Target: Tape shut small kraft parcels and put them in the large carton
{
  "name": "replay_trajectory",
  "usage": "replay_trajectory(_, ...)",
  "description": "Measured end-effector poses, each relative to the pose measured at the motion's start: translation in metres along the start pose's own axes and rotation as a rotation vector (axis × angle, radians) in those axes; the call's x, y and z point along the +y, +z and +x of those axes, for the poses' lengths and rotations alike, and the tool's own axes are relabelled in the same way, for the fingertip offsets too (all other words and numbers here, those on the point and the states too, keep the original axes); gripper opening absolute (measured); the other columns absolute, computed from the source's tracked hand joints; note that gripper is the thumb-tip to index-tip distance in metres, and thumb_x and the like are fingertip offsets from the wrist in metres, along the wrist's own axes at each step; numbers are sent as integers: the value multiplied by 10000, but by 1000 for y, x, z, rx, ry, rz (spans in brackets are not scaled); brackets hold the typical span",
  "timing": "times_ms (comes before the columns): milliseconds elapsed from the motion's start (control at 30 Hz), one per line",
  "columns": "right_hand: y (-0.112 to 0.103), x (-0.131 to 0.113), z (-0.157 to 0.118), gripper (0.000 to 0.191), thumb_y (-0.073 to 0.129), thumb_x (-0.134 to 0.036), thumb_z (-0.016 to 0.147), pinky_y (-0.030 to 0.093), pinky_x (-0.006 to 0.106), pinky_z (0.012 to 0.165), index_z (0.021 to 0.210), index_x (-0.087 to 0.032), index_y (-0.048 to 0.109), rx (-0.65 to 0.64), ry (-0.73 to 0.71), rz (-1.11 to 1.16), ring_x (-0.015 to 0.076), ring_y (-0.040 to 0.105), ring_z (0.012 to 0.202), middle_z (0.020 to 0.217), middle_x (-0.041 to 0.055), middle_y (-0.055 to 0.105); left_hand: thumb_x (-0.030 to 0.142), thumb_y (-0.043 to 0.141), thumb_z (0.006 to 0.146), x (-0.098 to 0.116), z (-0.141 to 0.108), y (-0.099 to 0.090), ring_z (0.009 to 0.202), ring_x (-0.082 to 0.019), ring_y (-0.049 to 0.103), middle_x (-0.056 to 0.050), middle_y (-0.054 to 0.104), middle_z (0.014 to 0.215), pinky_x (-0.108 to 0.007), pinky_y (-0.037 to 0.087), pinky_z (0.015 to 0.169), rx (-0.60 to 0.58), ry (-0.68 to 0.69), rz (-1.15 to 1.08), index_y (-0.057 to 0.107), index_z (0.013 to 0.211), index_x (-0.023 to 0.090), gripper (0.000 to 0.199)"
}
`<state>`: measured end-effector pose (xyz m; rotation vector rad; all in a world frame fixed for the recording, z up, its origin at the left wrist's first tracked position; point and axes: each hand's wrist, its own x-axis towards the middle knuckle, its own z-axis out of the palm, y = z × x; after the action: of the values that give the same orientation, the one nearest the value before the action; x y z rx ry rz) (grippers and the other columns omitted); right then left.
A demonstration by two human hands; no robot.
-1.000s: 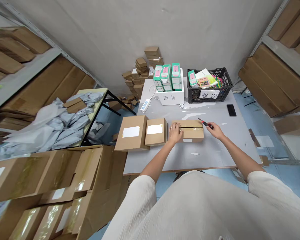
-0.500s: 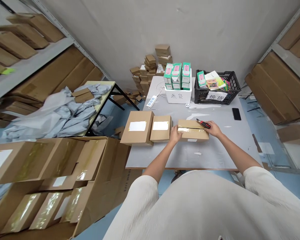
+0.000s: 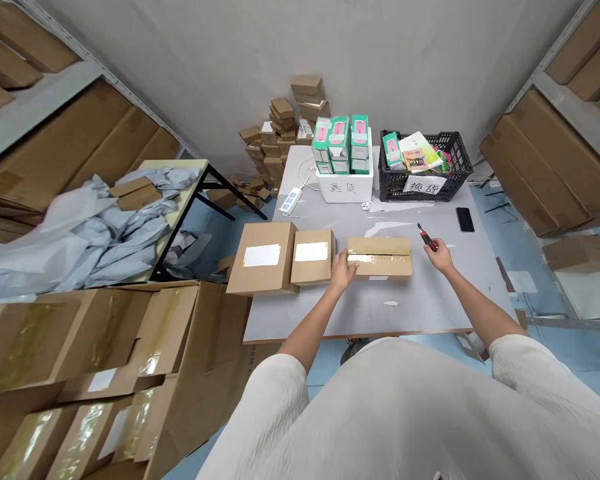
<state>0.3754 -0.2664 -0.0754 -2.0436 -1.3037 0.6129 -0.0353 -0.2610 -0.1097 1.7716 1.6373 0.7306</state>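
Observation:
A brown taped carton point(image 3: 385, 265) lies on the grey table point(image 3: 365, 313), with a dark slit along the tape on its top. My left hand point(image 3: 342, 272) grips its left end. Right of the carton and apart from it, my right hand point(image 3: 439, 256) is closed round a red and black utility knife point(image 3: 428, 239), whose tip points up and to the left. Left of my left hand stand a smaller labelled carton point(image 3: 311, 265) and a larger labelled carton point(image 3: 263, 267), side by side.
At the table's back are a white bin point(image 3: 344, 188) of green boxes, a black crate point(image 3: 420, 190), a power strip point(image 3: 291, 201) and a phone point(image 3: 465, 219). A big open box point(image 3: 200, 373) of cartons stands at the lower left.
My right hand has moved right, off the carton, taking the knife with it. My left hand still holds the carton's left end. The camera view has shifted a little.

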Motion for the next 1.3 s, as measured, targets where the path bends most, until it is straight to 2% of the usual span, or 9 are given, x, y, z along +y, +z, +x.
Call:
replay_trajectory(167,7,45,-7,409,705,-409,769,548,475,1033,1112,-188,694,20,198,-96,332,682,1104,1270,181,682,414,664,976,1,-11,-7,1441,-368,550,-178,583,1519,-541,463,1222,-17,3,-1,448,1627,232,710)
replay_trajectory(300,22,76,-19,422,725,-421,786,502,571,1089,1129,-176,706,-40,341,-248,439,645,1250,1296,247,658,426,659,995,-1,-18,-11,1443,-361,553,-180,541,1574,-530,481,1210,-35,-49,6,414,1657,242,729)
replay_trajectory(400,34,96,-24,422,753,-423,770,502,624,1081,1125,-199,708,-67,397,-282,461,641,1256,1283,250,665,447,665,1008,-4,-21,-13,1474,-356,530,-178,526,1593,-525,470,1223,-32,-65,10,410,1664,246,732)
replay_trajectory(633,57,126,-17,448,792,-472,764,509,604,1086,1112,-218,669,-53,369,-215,433,626,1232,1263,231,658,474,666,1020,-8,-25,-18,1475,-345,533,-179,516,1608,-497,528,1161,-49,-98,-18,388,1683,254,752)
replay_trajectory(800,62,134,-22,534,787,-572,808,488,582,1104,1193,-228,652,-43,329,-177,416,599,1248,1286,208,641,489,676,1022,-9,-26,-18,1428,-344,571,-175,525,1595,-503,542,1147,-36,-115,-10,379,1696,274,767)
replay_trajectory(900,57,118,-20,569,743,-588,863,444,595,1146,1282,-217,643,-26,298,-200,422,562,1304,1338,216,611,484,680,1012,-10,-25,-17,1430,-350,573,-175,532,1590,-516,534,1160,-31,-106,-15,386,1692,270,771)
replay_trajectory(1033,45,59,-8,487,565,-525,979,456,544,1158,1343,-213,655,-25,75,-120,367,571,1288,1387,202,609,477,674,998,-9,-21,-16,1481,-358,535,-186,537,1581,-540,484,1216,-32,-69,-23,409,1667,240,757)
replay_trajectory(1167,38,-16,-1,477,642,-481,959,448,518,1181,1377,-257,684,-265,-379,-43,349,582,1335,1462,153,638,469,667,987,-5,-18,-14,1514,-368,501,-198,526,1586,-574,427,1258,0,-12,-13,429,1645,225,741)
replay_trajectory(1300,31,-56,0,700,796,-416,820,394,599,1203,1495,-287,660,-476,-492,-218,429,459,1499,1618,129,579,492,674,983,-2,-14,-11,1531,-372,480,-194,518,1608,-577,432,1249,8,17,-63,422,1658,238,764)
